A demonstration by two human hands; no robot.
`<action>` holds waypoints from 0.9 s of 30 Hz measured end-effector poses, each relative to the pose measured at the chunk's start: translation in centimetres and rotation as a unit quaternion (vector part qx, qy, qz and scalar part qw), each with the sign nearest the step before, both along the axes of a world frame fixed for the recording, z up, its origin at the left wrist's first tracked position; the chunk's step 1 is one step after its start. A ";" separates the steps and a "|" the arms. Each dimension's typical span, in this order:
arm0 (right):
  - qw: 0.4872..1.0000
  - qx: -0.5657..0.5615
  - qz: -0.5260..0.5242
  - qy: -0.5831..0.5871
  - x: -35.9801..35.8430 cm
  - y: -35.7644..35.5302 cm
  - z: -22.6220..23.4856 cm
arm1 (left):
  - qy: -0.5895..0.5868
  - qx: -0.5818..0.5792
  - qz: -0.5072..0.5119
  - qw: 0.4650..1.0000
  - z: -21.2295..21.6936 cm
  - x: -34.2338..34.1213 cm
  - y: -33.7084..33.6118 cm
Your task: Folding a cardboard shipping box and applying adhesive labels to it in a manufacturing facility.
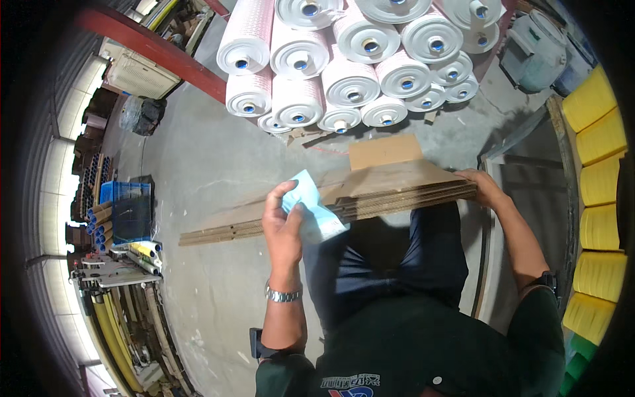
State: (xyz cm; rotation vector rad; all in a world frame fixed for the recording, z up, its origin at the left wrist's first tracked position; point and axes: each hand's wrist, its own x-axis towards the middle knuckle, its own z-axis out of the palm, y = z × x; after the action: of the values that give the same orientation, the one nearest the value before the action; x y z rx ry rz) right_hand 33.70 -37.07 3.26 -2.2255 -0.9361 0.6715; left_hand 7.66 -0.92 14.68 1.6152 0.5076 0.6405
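My left hand (280, 223) pinches a creased light-blue sheet (312, 212) between thumb and fingers. Whether the sheet is paper or thin cloth I cannot make out. Behind it lies a stack of flattened cardboard boxes (407, 198), long and brown, its corrugated edges facing me. The stack reaches from the middle left to my right side, just in front of my legs, and one flap (385, 151) sticks up beyond it. At the stack's right end my right hand (485, 188) grips the corner; some of its fingers are hidden.
Large white wrapped rolls (352, 91) are piled ahead. A red beam (155, 53) slants across the upper left. At the left stand a blue crate (131, 210) and a rack with long tubes (109, 324). Yellow bundles (598, 221) line the right, beside a metal-edged frame (486, 264).
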 end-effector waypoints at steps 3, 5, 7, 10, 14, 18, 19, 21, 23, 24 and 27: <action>0.990 -0.007 0.084 -0.116 1.0 -0.8 -2.3 | -0.017 -0.127 -0.041 0.991 -1.0 1.5 -1.0; 0.992 -0.002 0.067 -0.107 0.4 -0.6 -1.6 | -0.009 -0.134 -0.044 0.990 -1.9 1.8 -0.7; 0.998 0.005 0.052 -0.042 -0.9 -0.7 1.3 | -0.022 -0.148 -0.043 0.988 -1.5 2.3 -1.3; 0.999 -0.027 0.019 -0.015 0.5 -1.5 -1.3 | -0.012 -0.202 -0.041 0.978 -1.5 2.6 -0.4; 0.954 -0.232 0.020 -0.190 1.0 1.4 3.1 | -0.017 -0.223 -0.045 0.974 -1.4 2.7 0.7; 0.957 -0.098 0.109 -0.251 -1.7 7.5 5.2 | -0.066 -0.295 -0.058 0.951 -2.1 2.8 0.7; 0.992 -0.099 0.027 -0.072 -2.2 8.5 3.6 | -0.073 -0.323 -0.067 0.941 -2.2 3.0 0.4; 0.996 -0.014 0.007 0.083 -5.0 11.8 3.2 | -0.062 -0.326 -0.061 0.942 -2.7 2.8 0.3; 0.985 0.141 0.085 0.059 -8.9 14.2 4.7 | -0.048 -0.326 -0.054 0.943 -3.2 2.6 0.3; 0.969 0.217 0.103 0.063 -10.2 14.9 4.7 | -0.053 -0.323 -0.064 0.943 -3.3 2.5 0.3; 0.898 0.387 -0.008 0.209 -14.4 16.9 5.1 | -0.063 -0.317 -0.081 0.943 -3.4 3.1 -0.2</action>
State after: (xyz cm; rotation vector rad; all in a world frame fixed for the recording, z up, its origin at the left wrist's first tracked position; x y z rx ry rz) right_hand 19.31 -20.20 8.36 -1.3150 -0.7747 0.5953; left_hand 10.81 -1.17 11.32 0.9850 0.4227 0.3941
